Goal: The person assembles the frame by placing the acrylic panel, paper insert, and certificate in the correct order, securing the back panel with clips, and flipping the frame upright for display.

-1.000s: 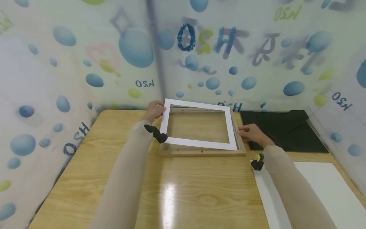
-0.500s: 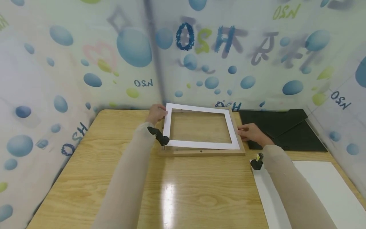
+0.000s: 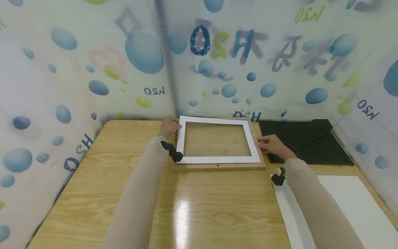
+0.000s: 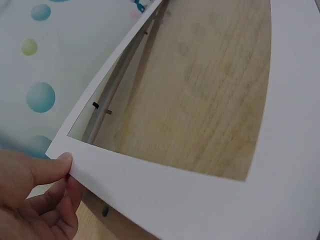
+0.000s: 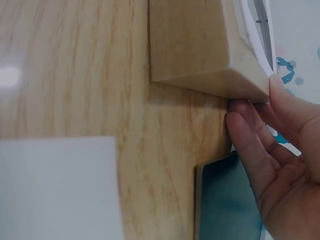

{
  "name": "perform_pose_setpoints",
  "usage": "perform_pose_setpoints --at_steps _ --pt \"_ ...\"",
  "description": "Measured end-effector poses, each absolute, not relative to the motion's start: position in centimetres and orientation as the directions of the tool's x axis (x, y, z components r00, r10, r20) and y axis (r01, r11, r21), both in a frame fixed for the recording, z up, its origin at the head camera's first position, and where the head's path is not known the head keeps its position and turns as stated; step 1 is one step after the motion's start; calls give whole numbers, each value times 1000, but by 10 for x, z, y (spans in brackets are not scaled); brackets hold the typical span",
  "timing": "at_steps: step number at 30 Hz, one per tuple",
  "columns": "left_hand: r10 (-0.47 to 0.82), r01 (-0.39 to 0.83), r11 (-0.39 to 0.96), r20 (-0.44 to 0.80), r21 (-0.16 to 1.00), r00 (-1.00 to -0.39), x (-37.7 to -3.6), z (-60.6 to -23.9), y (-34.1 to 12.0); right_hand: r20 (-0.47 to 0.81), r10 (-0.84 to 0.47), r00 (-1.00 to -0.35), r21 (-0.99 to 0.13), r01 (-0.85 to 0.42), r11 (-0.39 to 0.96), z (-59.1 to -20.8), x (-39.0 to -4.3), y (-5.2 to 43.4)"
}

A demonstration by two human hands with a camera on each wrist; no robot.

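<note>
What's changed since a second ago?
The left hand has lowered the white mat's left side toward the wooden frame, reducing its tilt; nothing let go. The right hand stays at the frame's right side; black panel and white sheet lie as before.

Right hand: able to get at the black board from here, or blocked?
Probably yes: the black board lies right beside the right hand, with nothing seen between them. The hand would first have to let go of the wooden frame.
</note>
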State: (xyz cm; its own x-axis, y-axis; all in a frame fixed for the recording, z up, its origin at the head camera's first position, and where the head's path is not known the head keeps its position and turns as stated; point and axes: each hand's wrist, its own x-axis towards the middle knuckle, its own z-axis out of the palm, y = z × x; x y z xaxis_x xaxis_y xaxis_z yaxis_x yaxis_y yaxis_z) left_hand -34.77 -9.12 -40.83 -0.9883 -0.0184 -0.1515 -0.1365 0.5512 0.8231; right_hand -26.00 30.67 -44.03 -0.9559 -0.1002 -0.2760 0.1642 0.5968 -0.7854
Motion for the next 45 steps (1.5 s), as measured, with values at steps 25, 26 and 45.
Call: perform_pose_setpoints --at_steps 25,26,45 --pt "-169 -124 579 -31 806 -985 -346 -427 -83 -268 -93 -959 -767 154 623 -440 -258 304" --pt "-176 -123 574 -25 810 -984 -346 -429 -83 -268 -93 -959 -766 153 624 -440 -258 304" --pt "-186 -27 631 117 775 -976 -340 -437 -77 -281 -73 -957 -765 178 618 -442 -259 304"
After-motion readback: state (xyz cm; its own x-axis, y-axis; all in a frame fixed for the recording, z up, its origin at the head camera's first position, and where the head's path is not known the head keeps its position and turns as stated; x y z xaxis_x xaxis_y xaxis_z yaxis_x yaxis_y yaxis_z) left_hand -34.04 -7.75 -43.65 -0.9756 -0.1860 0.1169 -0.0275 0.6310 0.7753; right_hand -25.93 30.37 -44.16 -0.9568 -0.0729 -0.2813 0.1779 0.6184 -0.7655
